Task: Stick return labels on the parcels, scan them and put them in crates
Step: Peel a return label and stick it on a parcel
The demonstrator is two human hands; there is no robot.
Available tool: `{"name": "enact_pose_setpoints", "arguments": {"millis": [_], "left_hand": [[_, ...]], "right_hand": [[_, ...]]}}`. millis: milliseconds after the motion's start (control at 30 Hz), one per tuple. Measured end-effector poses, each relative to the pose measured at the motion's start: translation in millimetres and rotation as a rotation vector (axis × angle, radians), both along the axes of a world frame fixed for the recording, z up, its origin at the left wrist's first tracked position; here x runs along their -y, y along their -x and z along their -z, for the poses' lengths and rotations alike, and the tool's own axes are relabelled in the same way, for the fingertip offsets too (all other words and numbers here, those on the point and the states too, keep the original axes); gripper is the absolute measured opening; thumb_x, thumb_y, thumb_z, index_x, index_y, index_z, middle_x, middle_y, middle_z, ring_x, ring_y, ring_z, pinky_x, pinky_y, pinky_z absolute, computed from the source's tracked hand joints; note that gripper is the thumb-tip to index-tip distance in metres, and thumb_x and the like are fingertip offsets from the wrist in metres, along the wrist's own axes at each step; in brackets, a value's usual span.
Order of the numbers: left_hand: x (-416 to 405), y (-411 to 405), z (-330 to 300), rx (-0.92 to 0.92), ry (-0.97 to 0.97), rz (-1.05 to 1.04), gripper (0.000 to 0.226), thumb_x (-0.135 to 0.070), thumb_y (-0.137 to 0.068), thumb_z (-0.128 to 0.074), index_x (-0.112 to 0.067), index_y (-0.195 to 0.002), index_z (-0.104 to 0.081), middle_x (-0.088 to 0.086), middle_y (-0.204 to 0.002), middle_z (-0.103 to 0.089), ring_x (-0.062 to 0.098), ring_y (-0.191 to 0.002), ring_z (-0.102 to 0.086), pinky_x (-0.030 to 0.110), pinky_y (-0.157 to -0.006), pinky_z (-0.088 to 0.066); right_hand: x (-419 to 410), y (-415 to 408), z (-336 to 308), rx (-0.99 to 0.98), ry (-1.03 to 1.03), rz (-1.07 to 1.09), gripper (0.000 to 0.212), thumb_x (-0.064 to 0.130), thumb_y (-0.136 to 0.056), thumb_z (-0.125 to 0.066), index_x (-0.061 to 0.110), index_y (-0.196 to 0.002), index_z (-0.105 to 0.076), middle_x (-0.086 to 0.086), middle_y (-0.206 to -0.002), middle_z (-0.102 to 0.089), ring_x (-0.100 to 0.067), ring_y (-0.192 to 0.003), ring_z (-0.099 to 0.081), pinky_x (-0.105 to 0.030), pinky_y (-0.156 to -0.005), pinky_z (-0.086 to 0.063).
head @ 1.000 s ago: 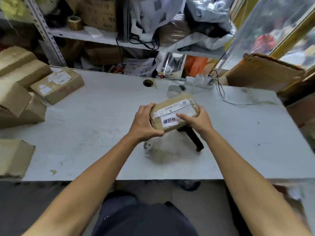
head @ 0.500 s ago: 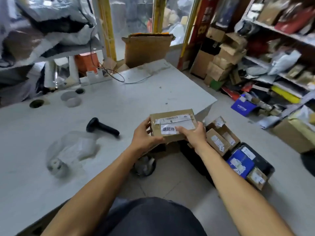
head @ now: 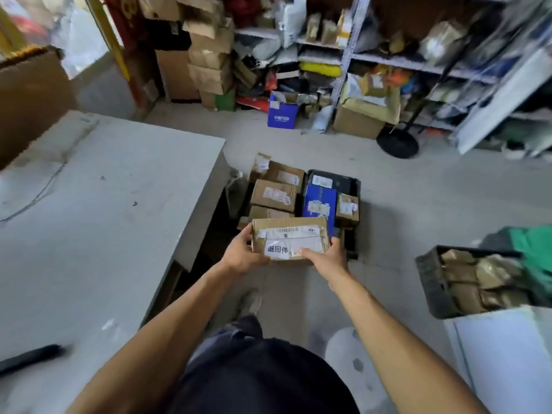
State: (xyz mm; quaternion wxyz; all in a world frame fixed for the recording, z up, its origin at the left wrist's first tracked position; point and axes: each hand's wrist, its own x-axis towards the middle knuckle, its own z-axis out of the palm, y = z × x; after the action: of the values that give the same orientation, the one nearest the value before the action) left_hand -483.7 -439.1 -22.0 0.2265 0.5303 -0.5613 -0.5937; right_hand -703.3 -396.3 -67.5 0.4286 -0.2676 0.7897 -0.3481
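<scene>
Parcel (head: 290, 238) — a small brown cardboard box — held in the air between both hands, above the floor and just in front of a black crate (head: 349, 186) that stands beside the grey table (head: 98, 222). Left hand (head: 240, 254) grips the box's left end, fingers curled beneath and thumb on the side; right hand (head: 327, 257) grips the right end, thumb lying across the top. White return label (head: 278, 250) with three printed characters sits on the near left of the top face, below a barcoded shipping label (head: 288, 232). Crate and the space next to it hold several cardboard boxes and a blue box (head: 317, 201). Second black crate (head: 433, 279) — filled with brown packets — stands at right. Black handheld scanner (head: 30, 357) lies blurred at the table's near edge. Shelves (head: 388, 59) of assorted packages line the far wall.
</scene>
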Motion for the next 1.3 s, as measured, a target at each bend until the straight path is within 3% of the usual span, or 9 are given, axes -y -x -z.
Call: {"name": "enact_pose_setpoints", "arguments": {"millis": [100, 200, 333, 567, 833, 933, 1033, 1167, 1300], "left_hand": [[21, 40, 10, -0.049, -0.103, 0.017, 0.080, 0.011, -0.074, -0.082, -0.025, -0.135, -0.045, -0.008, -0.102, -0.060, -0.002, -0.076, -0.069, 0.014, -0.063, -0.054], [47, 71, 26, -0.048, -0.193, 0.053, 0.079, 0.007, -0.080, -0.079, -0.011, -0.148, -0.041, -0.005, -0.108, -0.057, 0.001, -0.085, -0.060, 0.009, -0.059, -0.051], [98, 104, 52, 0.002, -0.291, 0.081, 0.080, 0.005, -0.083, -0.076, -0.014, -0.151, -0.040, -0.005, -0.109, -0.059, 0.003, -0.090, -0.060, 0.010, -0.061, -0.051], [180, 162, 105, 0.045, -0.480, 0.072, 0.077, 0.001, -0.087, -0.071, -0.014, -0.155, -0.038, -0.003, -0.119, -0.065, 0.012, -0.104, -0.067, 0.027, -0.085, -0.057], [250, 258, 136, 0.055, -0.623, 0.206, 0.062, 0.000, -0.093, -0.066, -0.012, -0.150, -0.044, 0.009, -0.130, -0.065, 0.017, -0.101, -0.071, 0.022, -0.078, -0.060], [272, 298, 155, 0.106, -0.618, 0.281, 0.053, -0.005, -0.095, -0.067, -0.013, -0.145, -0.052, 0.009, -0.129, -0.067, 0.019, -0.104, -0.070, 0.017, -0.072, -0.058], [295, 344, 188, 0.185, -0.578, 0.370, 0.037, -0.008, -0.097, -0.062, -0.025, -0.130, -0.059, -0.002, -0.112, -0.072, 0.009, -0.094, -0.070, 0.015, -0.067, -0.056], [328, 411, 268, 0.294, -0.515, 0.450, 0.039, -0.010, -0.097, -0.057, -0.038, -0.124, -0.057, -0.002, -0.116, -0.070, 0.018, -0.104, -0.069, 0.023, -0.079, -0.056], [359, 481, 376, 0.470, -0.356, 0.510, 0.035, -0.025, -0.101, -0.058, -0.029, -0.136, -0.058, -0.004, -0.115, -0.064, 0.014, -0.099, -0.060, 0.009, -0.060, -0.041]], "right_hand": [[-2, 28, 1, -0.005, -0.034, 0.104, 0.059, 0.025, -0.068, -0.090, 0.026, -0.108, -0.047, 0.000, -0.115, -0.063, -0.018, -0.101, -0.064, -0.045, -0.091, -0.058], [8, 59, 14, 0.006, -0.080, 0.170, 0.055, 0.027, -0.072, -0.087, 0.023, -0.112, -0.049, -0.001, -0.114, -0.064, -0.018, -0.099, -0.065, -0.046, -0.091, -0.058], [37, 93, 28, 0.077, -0.136, 0.248, 0.041, 0.029, -0.082, -0.080, 0.020, -0.111, -0.053, 0.000, -0.110, -0.067, -0.017, -0.094, -0.066, -0.042, -0.086, -0.060], [103, 151, 58, 0.145, -0.284, 0.290, 0.043, 0.037, -0.086, -0.077, 0.018, -0.115, -0.052, -0.001, -0.109, -0.069, -0.017, -0.094, -0.066, -0.040, -0.087, -0.057], [138, 224, 87, 0.128, -0.439, 0.390, 0.044, 0.042, -0.085, -0.077, 0.016, -0.115, -0.058, -0.005, -0.106, -0.070, -0.022, -0.092, -0.070, -0.046, -0.087, -0.060], [143, 256, 103, 0.213, -0.421, 0.421, 0.059, 0.034, -0.085, -0.080, 0.030, -0.129, -0.041, -0.007, -0.116, -0.065, -0.025, -0.095, -0.071, -0.047, -0.082, -0.062], [153, 294, 136, 0.310, -0.412, 0.372, 0.084, 0.021, -0.083, -0.082, 0.039, -0.146, -0.028, -0.009, -0.122, -0.063, -0.030, -0.097, -0.072, -0.046, -0.071, -0.064], [174, 344, 217, 0.447, -0.416, 0.406, 0.063, 0.010, -0.084, -0.081, 0.022, -0.132, -0.042, -0.014, -0.127, -0.061, -0.028, -0.102, -0.069, -0.040, -0.065, -0.062], [196, 382, 330, 0.575, -0.397, 0.580, 0.061, 0.004, -0.083, -0.079, 0.014, -0.128, -0.039, -0.017, -0.124, -0.061, -0.028, -0.100, -0.071, -0.036, -0.063, -0.061]]}}
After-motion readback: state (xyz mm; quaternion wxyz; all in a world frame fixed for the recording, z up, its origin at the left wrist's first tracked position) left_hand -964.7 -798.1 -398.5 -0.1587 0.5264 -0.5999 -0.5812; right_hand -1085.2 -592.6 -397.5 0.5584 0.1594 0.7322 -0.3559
